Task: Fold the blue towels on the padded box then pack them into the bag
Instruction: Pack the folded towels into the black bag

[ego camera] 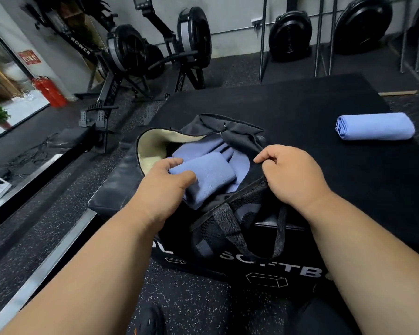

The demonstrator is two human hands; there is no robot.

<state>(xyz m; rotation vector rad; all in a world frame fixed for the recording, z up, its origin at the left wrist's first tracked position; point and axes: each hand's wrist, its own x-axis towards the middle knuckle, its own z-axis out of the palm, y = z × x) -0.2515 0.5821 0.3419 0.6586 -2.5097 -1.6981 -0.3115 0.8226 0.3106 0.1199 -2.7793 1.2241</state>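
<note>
A black bag (240,134) with a cream lining lies open on the near left corner of the black padded box (300,100). My left hand (165,187) grips a folded blue towel (211,175) at the bag's mouth, thumb on top. Under it, more blue towel (240,155) lies inside the bag. My right hand (290,172) pinches the bag's near rim and holds it up. Another folded blue towel (375,126) rests on the box at the right, apart from both hands.
Rowing machines (126,52) stand on the speckled floor behind and to the left of the box. A red fire extinguisher (50,91) stands by the window at the left. Metal rack legs (263,39) and black fans line the back wall.
</note>
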